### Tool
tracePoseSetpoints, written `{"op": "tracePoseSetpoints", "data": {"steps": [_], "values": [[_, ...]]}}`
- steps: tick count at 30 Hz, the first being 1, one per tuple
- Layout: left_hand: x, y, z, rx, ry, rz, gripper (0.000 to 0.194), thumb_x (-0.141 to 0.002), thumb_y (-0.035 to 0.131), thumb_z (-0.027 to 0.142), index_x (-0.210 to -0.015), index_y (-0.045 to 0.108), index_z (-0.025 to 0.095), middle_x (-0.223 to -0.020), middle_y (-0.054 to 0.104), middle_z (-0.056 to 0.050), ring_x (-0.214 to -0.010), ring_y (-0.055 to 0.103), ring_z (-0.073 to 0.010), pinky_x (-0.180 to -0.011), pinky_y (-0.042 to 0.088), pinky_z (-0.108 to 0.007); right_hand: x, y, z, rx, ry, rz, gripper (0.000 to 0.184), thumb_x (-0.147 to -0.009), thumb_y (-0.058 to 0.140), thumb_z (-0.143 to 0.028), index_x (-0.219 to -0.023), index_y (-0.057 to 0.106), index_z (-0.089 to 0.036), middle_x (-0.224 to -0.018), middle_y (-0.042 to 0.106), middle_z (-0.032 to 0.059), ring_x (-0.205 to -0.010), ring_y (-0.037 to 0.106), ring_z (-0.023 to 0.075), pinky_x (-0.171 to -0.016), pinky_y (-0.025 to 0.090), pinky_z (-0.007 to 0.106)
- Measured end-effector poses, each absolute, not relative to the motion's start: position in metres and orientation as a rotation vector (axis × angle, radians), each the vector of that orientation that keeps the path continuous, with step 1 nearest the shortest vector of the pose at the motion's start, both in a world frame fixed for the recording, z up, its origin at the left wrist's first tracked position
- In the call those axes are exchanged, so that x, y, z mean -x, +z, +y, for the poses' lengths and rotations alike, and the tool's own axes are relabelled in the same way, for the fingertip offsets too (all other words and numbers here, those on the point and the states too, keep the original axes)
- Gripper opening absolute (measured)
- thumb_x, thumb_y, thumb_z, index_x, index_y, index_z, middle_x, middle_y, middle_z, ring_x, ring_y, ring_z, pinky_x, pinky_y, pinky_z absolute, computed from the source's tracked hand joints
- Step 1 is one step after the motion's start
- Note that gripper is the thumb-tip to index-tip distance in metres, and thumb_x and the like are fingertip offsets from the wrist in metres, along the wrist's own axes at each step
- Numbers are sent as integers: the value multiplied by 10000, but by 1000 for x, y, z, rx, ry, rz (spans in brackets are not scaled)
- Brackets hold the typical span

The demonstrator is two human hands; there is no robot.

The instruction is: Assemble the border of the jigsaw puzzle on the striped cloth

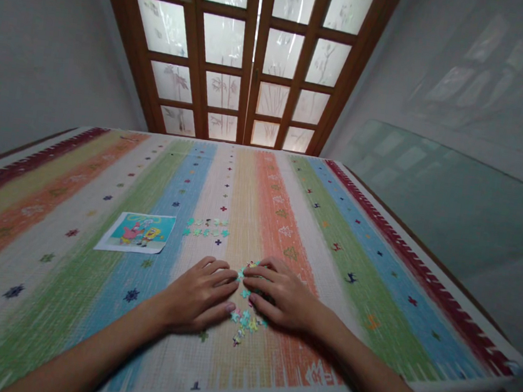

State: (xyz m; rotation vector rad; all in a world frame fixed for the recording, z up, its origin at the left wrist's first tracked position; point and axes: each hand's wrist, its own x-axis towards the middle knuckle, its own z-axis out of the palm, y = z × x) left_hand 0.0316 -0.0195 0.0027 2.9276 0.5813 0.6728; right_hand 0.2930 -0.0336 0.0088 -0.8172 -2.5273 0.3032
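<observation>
A small heap of jigsaw puzzle pieces [247, 321], mostly turquoise, yellow and pink, lies on the striped cloth between my hands. My left hand [205, 293] rests palm down at the heap's left side, its fingers stretched toward the pieces and its thumb apart. From the right, my right hand [279, 291] reaches over part of the heap with fingers extended and slightly bent, hiding some pieces. Its fingertips are at the pieces; none is visibly gripped. Farther back, two short rows of mostly turquoise puzzle pieces [207, 227] are laid out beside a picture sheet [137, 233] showing two cartoon figures.
The table is covered by a striped cloth [327, 279] with a fringed pattern along its borders. Its near edge runs just in front of my forearms. Beyond the far edge stand wooden doors [253, 63] with frosted panes. A pale glass panel [454, 205] is on the right.
</observation>
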Motion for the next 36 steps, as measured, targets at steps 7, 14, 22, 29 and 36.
{"op": "tracePoseSetpoints", "data": {"steps": [7, 14, 22, 29, 36], "values": [[-31, 6, -18, -2938, 694, 689, 320, -1084, 398, 331, -1074, 676, 174, -1030, 730, -98, -958, 607, -265, -856, 463, -444, -292, 6, -34, 829, 261, -2554, 254, -1028, 560, -261, -1231, 693, -182, -1295, 717, 114, -1132, 605, 252, -1029, 463, 473], [-32, 7, -17, -2960, 700, 852, 281, -1056, 422, 252, -1003, 682, 160, -930, 729, -89, -897, 600, -261, -824, 458, -440, -290, 5, -37, 856, 269, -2575, 334, -1040, 578, -355, -1326, 644, -195, -1372, 670, 120, -1239, 551, 287, -1087, 422, 503], [-31, 6, -21, -2930, 681, 868, 248, -878, 480, 171, -1037, 671, 173, -974, 718, -103, -915, 584, -288, -833, 458, -471, -287, 6, -38, 890, 290, -2583, 284, -1031, 585, -375, -1214, 684, -181, -1193, 687, 120, -1145, 553, 288, -1026, 441, 488], [-31, 5, -21, -2920, 661, 856, 233, -862, 477, 163, -1032, 637, 168, -925, 668, -105, -832, 534, -270, -768, 454, -442, -286, 4, -40, 717, 298, -2645, 378, -1066, 531, -392, -1379, 628, -204, -1372, 688, 85, -1326, 510, 305, -1137, 364, 514], [-32, 6, -26, -2910, 647, 890, 214, -831, 487, 230, -968, 640, 167, -831, 597, -97, -752, 510, -254, -677, 439, -413, -281, 1, -43, 701, 364, -2709, 426, -1061, 517, -408, -1423, 618, -207, -1408, 678, 68, -1379, 482, 332, -1170, 324, 539]]}}
